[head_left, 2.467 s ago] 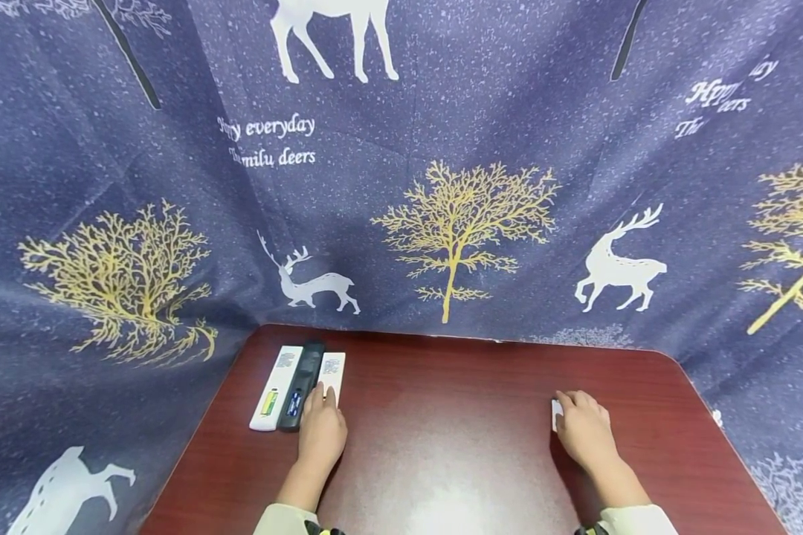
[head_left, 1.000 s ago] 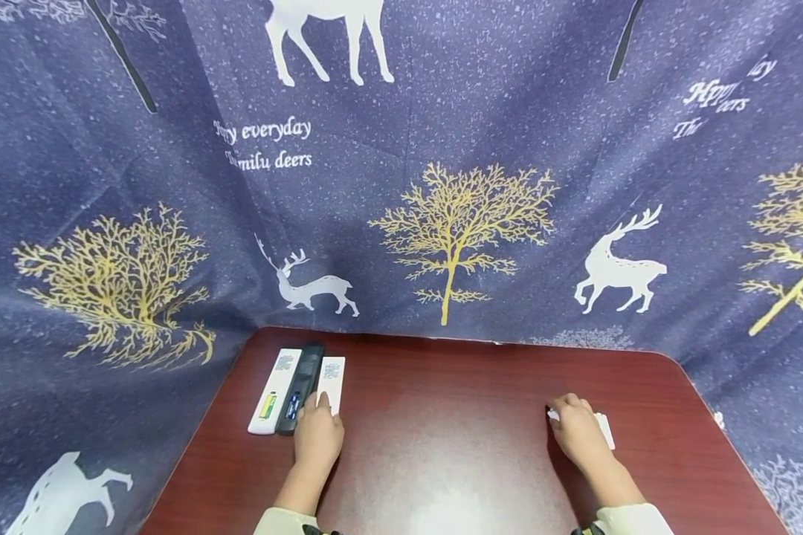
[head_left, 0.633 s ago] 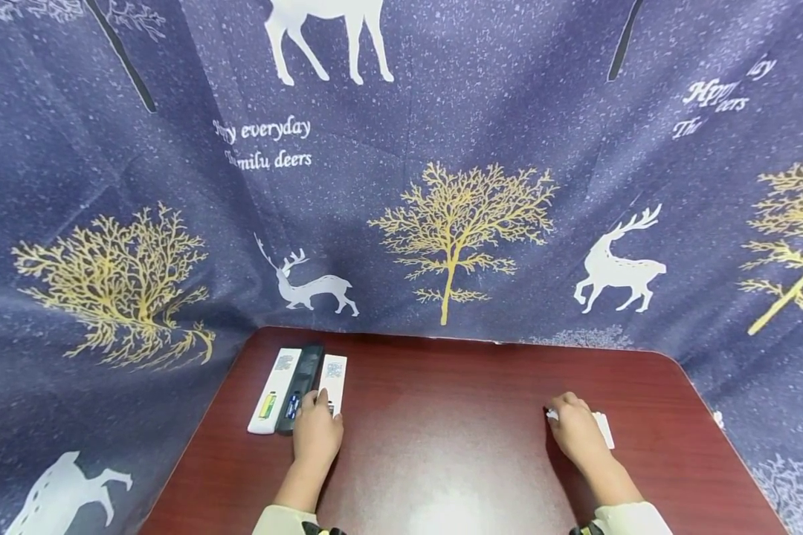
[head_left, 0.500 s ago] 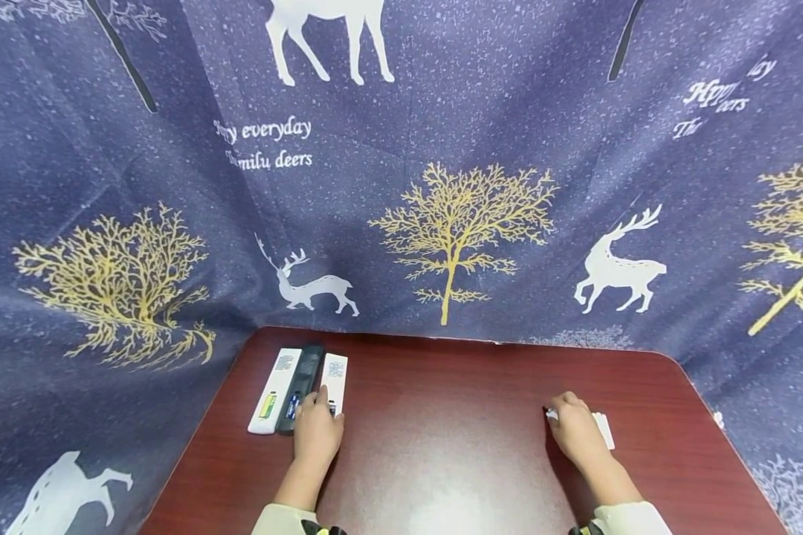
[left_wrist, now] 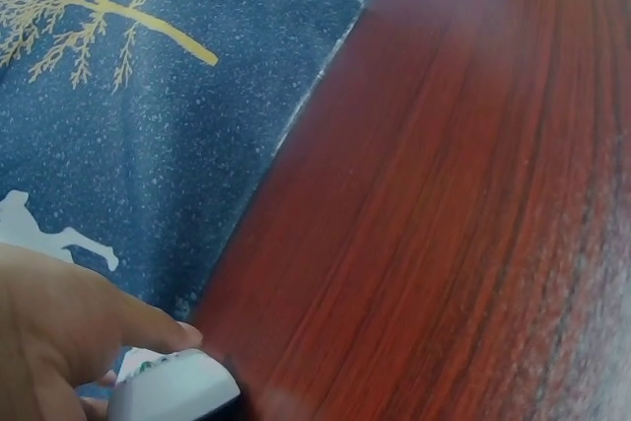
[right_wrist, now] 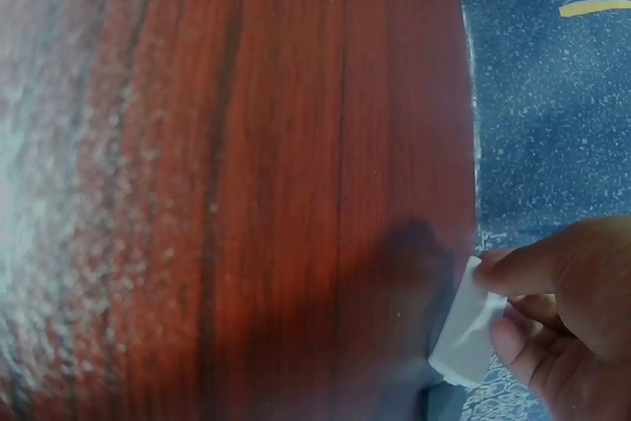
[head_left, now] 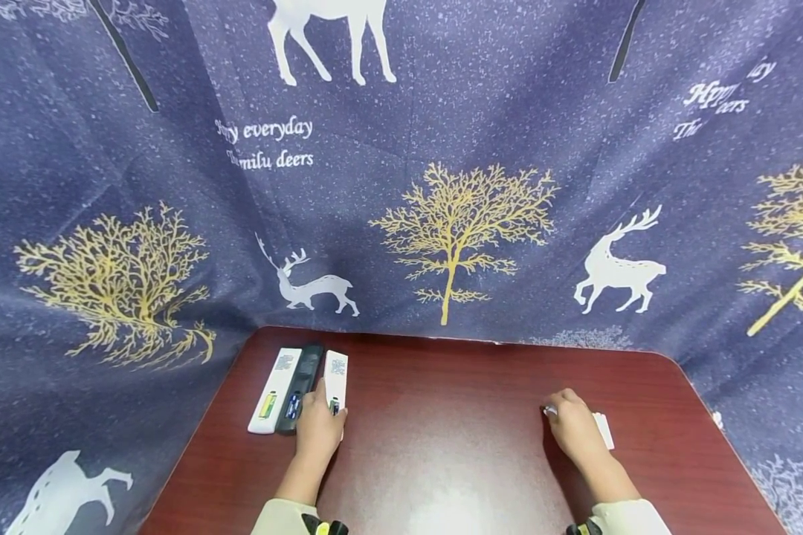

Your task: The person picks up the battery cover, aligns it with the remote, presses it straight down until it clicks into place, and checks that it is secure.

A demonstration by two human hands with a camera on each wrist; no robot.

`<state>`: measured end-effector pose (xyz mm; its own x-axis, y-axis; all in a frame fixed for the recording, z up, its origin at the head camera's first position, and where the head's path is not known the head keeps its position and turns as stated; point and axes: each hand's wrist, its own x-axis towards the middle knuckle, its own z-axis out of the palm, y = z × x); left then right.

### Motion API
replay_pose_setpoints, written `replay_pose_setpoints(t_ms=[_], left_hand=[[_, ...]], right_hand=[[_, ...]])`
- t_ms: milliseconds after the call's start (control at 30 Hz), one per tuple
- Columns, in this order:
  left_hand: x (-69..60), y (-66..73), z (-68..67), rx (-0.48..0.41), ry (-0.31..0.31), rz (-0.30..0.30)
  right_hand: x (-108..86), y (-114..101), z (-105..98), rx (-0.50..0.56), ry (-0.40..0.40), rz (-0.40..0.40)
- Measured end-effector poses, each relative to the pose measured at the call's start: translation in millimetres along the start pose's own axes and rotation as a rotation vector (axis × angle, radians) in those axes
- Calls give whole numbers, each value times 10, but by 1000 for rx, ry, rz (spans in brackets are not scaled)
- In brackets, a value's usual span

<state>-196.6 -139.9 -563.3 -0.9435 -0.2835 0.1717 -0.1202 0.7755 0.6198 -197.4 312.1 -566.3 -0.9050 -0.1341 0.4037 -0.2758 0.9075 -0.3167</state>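
Three remote controls lie face down side by side at the table's left: a white one (head_left: pixel 265 425) with a yellow-green battery showing, a black one (head_left: pixel 313 358) with blue batteries, and another white remote (head_left: pixel 337 365). My left hand (head_left: pixel 318 431) grips the near part of that last remote, thumb on its right side; its near end (left_wrist: pixel 182 386) shows in the left wrist view. At the right, my right hand (head_left: pixel 578 429) pinches a small white battery cover (right_wrist: pixel 465 337) between thumb and fingers. Another white piece (head_left: pixel 604 431) lies beside that hand, partly hidden by it.
The reddish-brown wooden table (head_left: pixel 442 401) has a glossy bright patch near its front. A blue curtain (head_left: pixel 401 245) printed with deer and trees hangs along the back and sides.
The right hand has shifted slightly and now holds a cover, with a white piece uncovered to its right. The right-hand white remote has edged away from the black one in the left hand's grip.
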Motion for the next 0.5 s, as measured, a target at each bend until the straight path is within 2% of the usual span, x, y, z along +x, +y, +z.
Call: replay_pose_setpoints(t_ms=[300, 500], left_hand=[[42, 9, 63, -53, 31, 28], [54, 2, 76, -81, 1, 19]], right_hand=[[19, -47, -30, 13, 3, 39], [37, -81, -32, 19, -3, 42]])
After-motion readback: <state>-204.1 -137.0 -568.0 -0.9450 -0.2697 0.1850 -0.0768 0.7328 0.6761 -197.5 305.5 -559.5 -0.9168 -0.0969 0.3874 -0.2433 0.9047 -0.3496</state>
